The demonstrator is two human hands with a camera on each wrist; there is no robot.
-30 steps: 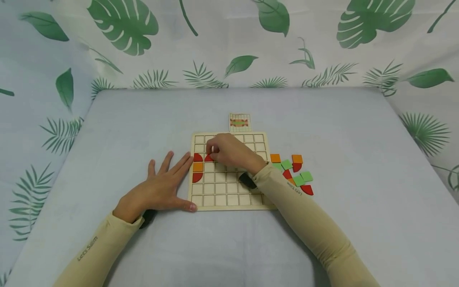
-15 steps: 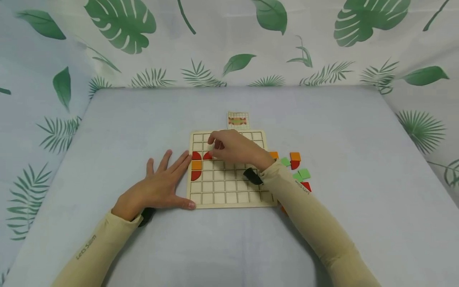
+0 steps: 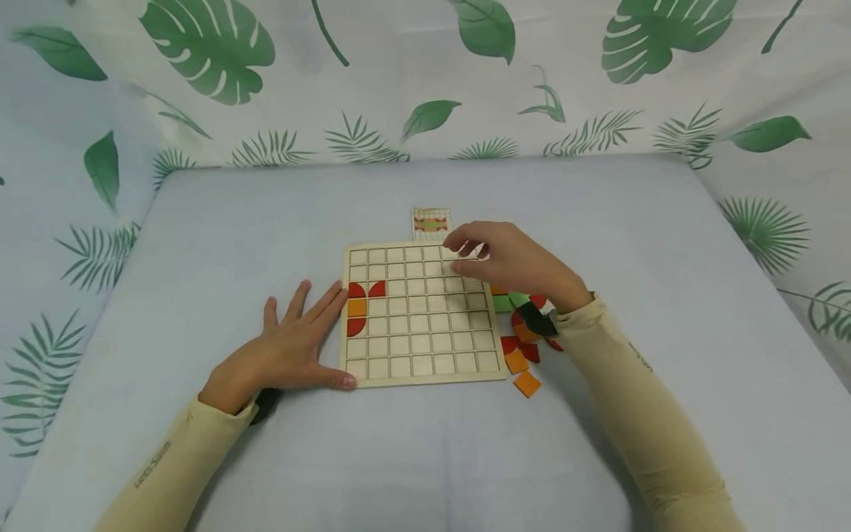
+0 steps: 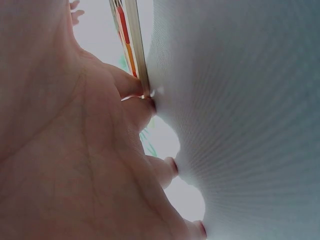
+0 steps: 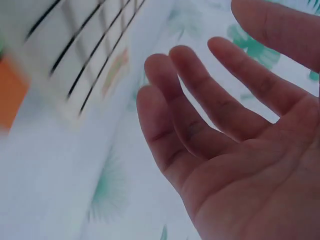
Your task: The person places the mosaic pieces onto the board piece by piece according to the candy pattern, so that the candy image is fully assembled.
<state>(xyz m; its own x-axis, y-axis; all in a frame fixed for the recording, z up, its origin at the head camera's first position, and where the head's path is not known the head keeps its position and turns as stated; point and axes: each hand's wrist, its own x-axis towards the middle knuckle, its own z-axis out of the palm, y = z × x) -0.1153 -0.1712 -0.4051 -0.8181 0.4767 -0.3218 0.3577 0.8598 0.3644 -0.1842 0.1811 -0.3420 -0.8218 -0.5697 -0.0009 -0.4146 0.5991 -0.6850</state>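
Note:
On the table lies a wooden grid board (image 3: 420,346). Two red quarter-circle tiles (image 3: 377,289) sit side by side in one row near its left edge. Below the left one are an orange square tile (image 3: 357,307) and another red quarter-circle tile (image 3: 355,326). My left hand (image 3: 282,355) is spread flat, its thumb and index finger touching the board's left side; the left wrist view shows fingertips against the board edge. Over the board's upper right hovers my right hand (image 3: 515,258), fingers loosely bent. In the right wrist view its palm (image 5: 255,185) holds nothing.
Loose red, green and orange tiles (image 3: 527,384) lie along the board's right side, some overlapping and partly hidden under the right wrist. A small pattern card (image 3: 432,222) lies just behind the board. A leaf-print cloth (image 3: 372,74) hangs at the back.
My right hand has let go of the second red quarter-circle tile, lifted off and moved right. That tile stays on the board. The left hand keeps its place at the board's edge.

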